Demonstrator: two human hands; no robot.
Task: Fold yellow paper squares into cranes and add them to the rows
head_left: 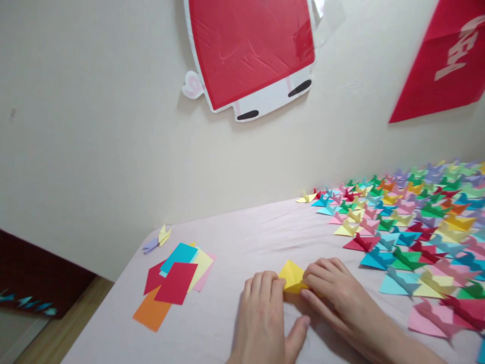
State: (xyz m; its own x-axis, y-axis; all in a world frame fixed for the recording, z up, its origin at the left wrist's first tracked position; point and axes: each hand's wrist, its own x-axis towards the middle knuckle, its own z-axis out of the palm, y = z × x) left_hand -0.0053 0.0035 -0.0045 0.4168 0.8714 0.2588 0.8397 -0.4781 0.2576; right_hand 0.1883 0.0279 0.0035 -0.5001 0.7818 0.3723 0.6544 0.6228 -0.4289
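A folded piece of yellow origami paper [292, 277] lies on the cloth-covered surface between my two hands, its pointed top facing away from me. My left hand [263, 316] rests palm down at its left edge; the index fingertip touches the paper and the thumb is spread apart. On the other side, my right hand [337, 296] has its fingers bent over the right corner, closed on the paper with the thumb side low. The fingers hide that corner and part of the lower edge.
Loose paper sheets, a red one [177, 283] and an orange one [152, 308] among them, lie left. Behind them sit a pale yellow folded piece [164, 235] and a purple one [150, 245]. Rows of coloured paper cranes [409, 237] fill the right. A wall [113, 151] stands behind.
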